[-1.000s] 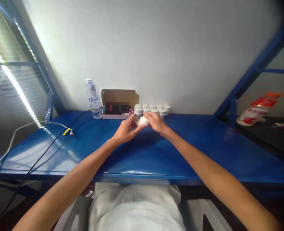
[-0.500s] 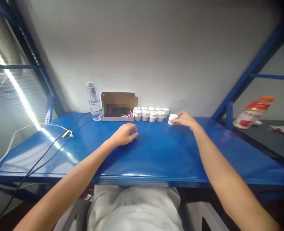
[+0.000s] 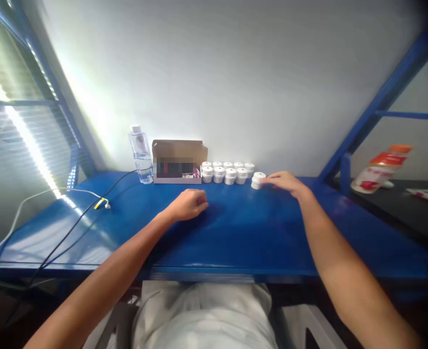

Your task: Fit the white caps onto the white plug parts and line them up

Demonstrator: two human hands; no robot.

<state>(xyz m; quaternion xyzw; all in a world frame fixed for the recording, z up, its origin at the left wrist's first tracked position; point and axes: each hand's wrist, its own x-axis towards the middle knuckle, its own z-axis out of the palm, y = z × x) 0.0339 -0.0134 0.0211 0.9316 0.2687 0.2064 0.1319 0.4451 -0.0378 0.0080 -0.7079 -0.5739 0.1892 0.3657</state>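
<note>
- Right of the frame's centre, a small round white jar with a dark-marked lid [image 3: 258, 180] stands upright on the glossy blue table [image 3: 243, 232], just beside the double row but apart from it.
- At this jar's right side is the right hand [image 3: 284, 182], its fingers stretched leftward to the edge; whether they grip or merely touch it, I cannot tell.
- Near the middle of the frame, the left hand [image 3: 188, 204] is over the table, fingers curled together toward the palm, with nothing visible in it.
- Above and right of the left hand, matching white lidded jars [image 3: 219, 175] stand upright in two rows, four in front and five behind.
- Just left of those rows sits an open cardboard box with a pale front wall [image 3: 177, 181], its contents partly blurred.
- Beside the box, left of centre, stands a clear plastic bottle with a white cap [image 3: 142, 157], partly filled.
</note>
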